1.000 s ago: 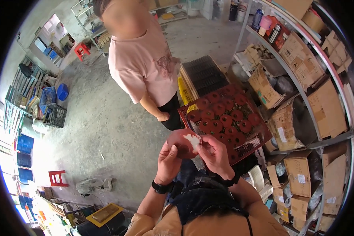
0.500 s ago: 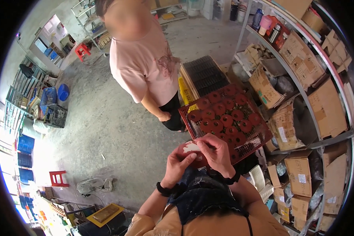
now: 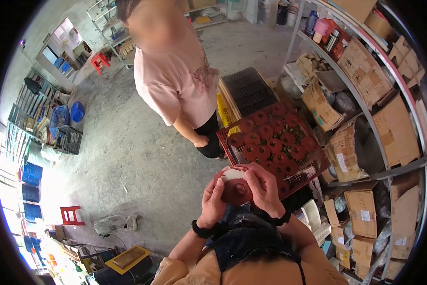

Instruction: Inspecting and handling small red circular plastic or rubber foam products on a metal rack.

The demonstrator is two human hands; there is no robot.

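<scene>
Lower center of the frame, a worker's left hand [image 3: 213, 202] and right hand [image 3: 264, 187] close together on a dark red disc [image 3: 233, 191], pinching it from either side. A white patch [image 3: 234, 175] covers only its upper part, so this piece looks unfinished, though fingers mask the edges and whether the white lies on the surface or is bare material cannot be told. Just beyond, right of center, a red mesh crate [image 3: 308, 171] bears many similar red pieces [image 3: 309, 142], most with a central hole; none shows such white, and how many are done cannot be judged. A co-worker in a pink shirt [image 3: 178, 80] stands at upper center, while a blue basin [image 3: 77, 111] sits farther off, upper left.
</scene>
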